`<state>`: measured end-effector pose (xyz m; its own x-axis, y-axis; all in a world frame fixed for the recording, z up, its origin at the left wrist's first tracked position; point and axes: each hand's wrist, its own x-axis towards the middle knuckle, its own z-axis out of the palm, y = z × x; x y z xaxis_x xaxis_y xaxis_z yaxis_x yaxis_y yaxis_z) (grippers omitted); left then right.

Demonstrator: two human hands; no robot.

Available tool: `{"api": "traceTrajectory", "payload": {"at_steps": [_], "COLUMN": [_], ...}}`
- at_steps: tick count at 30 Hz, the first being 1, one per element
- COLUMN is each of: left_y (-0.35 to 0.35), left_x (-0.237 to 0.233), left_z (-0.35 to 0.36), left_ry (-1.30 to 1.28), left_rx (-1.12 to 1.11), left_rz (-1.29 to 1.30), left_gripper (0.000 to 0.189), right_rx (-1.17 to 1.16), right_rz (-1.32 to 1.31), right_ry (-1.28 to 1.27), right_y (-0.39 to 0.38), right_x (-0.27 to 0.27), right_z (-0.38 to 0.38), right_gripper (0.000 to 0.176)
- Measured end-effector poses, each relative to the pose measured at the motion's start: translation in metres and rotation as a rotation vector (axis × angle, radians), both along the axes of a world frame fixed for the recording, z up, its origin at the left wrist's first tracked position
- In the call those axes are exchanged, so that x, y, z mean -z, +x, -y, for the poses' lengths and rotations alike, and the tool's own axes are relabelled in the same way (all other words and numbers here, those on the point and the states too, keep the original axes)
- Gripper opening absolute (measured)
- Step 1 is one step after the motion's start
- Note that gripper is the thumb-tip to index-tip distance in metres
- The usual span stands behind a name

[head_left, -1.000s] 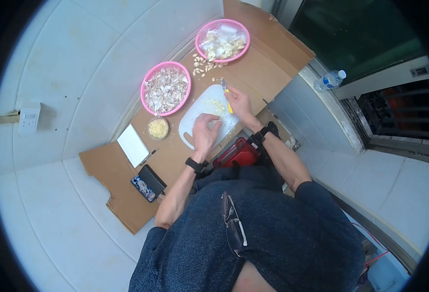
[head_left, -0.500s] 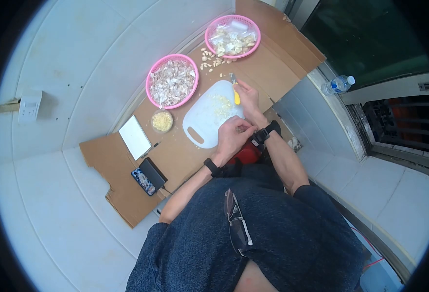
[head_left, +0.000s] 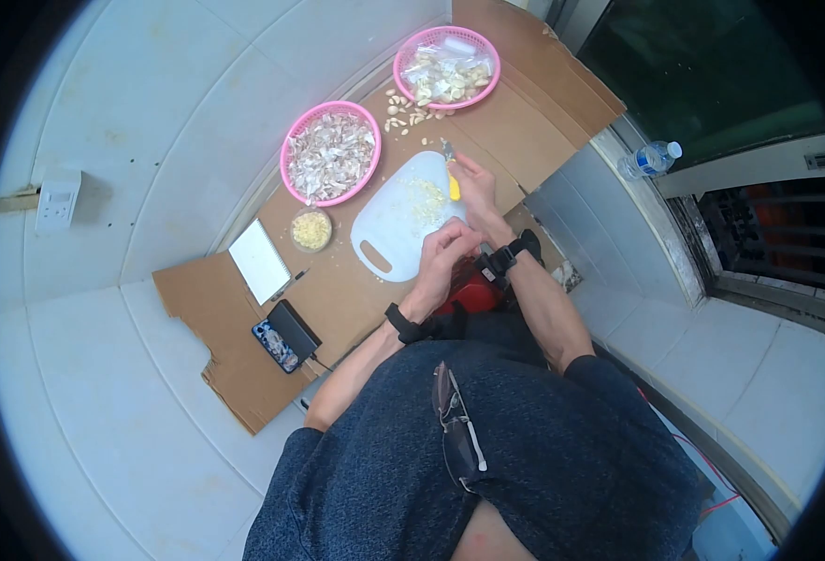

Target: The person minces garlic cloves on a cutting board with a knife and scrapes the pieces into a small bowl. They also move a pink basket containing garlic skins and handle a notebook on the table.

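Note:
My right hand (head_left: 476,194) is closed round a knife with a yellow handle (head_left: 454,190), its short grey blade pointing away over the edge of the white cutting board (head_left: 382,221). Chopped pale garlic (head_left: 424,201) lies spread over the board's right part. My left hand (head_left: 442,251) is at the board's near edge, fingers loosely bent and nothing visible in them. Its fingertips are close to the black device strapped on my right wrist (head_left: 497,264); whether they touch it is hard to see. A small round container of chopped garlic (head_left: 311,230) stands left of the board.
Two pink baskets stand behind: one with garlic skins (head_left: 330,154), one with bagged garlic cloves (head_left: 447,67). Loose cloves (head_left: 403,114) lie between them. A white notepad (head_left: 259,263) and a phone (head_left: 275,346) rest on the cardboard (head_left: 235,374). A water bottle (head_left: 651,161) is at the right.
My left hand has drawn slightly back from the wrist device, its fingers straightening a little. My right hand still holds the knife in nearly the same place.

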<state>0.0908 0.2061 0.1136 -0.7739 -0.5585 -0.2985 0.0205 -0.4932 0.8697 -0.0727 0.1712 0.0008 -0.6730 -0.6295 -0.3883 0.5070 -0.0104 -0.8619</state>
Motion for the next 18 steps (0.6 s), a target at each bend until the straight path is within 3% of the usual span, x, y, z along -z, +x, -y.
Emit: {"api": "traceTrajectory", "payload": {"at_steps": [6,11,18], "left_y": [0.002,-0.001,0.001], "left_x": [0.002,-0.004,-0.001], "left_z": [-0.005,-0.016,-0.026], "left_ry": [0.067,-0.417,-0.341], "left_rx": [0.031,0.011,0.050], "left_rz": [-0.079,-0.038,-0.053], "left_gripper": [0.015,0.013,0.014], "right_rx": [-0.023,-0.007,0.028], "right_rz": [-0.011,-0.023,-0.003], "right_ry": [0.003,0.019,0.028], "right_y": [0.003,0.005,0.001], "right_x": [0.003,0.006,-0.006], "right_z": [-0.001,0.002,-0.001], "right_gripper": [0.053,0.053,0.055]}}
